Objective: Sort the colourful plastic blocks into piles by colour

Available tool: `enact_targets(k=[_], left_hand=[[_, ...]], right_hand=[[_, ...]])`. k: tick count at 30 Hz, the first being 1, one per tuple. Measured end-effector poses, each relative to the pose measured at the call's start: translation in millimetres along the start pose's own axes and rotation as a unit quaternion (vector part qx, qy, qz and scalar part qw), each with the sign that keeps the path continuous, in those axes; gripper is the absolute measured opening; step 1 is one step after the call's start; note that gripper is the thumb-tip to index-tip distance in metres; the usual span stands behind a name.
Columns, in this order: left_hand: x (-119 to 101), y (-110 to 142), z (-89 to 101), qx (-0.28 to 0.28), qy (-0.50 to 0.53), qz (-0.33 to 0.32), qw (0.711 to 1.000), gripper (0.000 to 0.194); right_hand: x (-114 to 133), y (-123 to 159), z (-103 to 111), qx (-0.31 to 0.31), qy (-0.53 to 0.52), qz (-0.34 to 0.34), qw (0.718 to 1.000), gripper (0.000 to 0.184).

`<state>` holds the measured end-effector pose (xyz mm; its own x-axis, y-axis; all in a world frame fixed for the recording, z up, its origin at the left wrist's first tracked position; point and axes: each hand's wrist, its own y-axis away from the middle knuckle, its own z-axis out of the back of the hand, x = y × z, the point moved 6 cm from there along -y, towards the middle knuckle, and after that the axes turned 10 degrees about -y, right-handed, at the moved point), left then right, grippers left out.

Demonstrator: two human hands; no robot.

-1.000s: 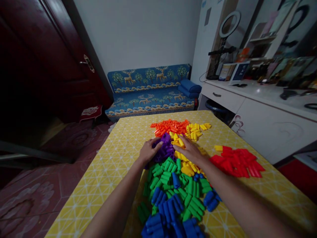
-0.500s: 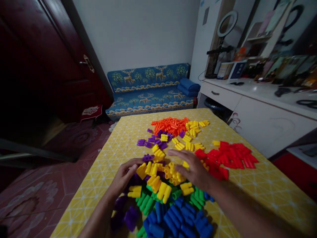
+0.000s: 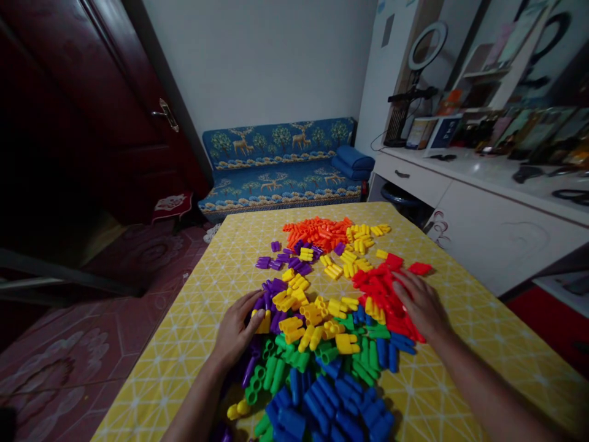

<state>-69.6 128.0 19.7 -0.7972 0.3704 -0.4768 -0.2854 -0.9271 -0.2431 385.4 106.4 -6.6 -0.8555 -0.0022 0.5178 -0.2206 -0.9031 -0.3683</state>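
Note:
Plastic bullet-shaped building blocks lie in colour groups on the table. My left hand (image 3: 237, 331) rests at the left side of the pile, fingers apart, against purple blocks (image 3: 276, 287) and a yellow block under the thumb. My right hand (image 3: 421, 301) lies with fingers spread on the red blocks (image 3: 380, 282), covering part of them. Between my hands are yellow blocks (image 3: 313, 313). Green blocks (image 3: 276, 368) and blue blocks (image 3: 322, 396) sit nearer to me. Orange blocks (image 3: 317, 232) are heaped at the far end.
A yellow patterned cloth (image 3: 184, 344) covers the table. Beyond its far edge stands a blue sofa (image 3: 276, 178). A white dresser (image 3: 488, 209) with bottles and a ring light (image 3: 427, 46) is at the right. A dark red door (image 3: 138, 123) is on the left.
My right hand has moved right, from the yellow blocks onto the red ones. The red blocks have shifted left into a tighter heap. My left hand stays at the pile's left side.

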Motion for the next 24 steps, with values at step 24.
enact_targets(k=[24], left_hand=[[-45.8,-51.2,34.4,0.049,0.191,0.037,0.98,0.059]], right_hand=[[182.9,-36.5,-30.4,0.162,-0.406,0.057,0.897,0.054]])
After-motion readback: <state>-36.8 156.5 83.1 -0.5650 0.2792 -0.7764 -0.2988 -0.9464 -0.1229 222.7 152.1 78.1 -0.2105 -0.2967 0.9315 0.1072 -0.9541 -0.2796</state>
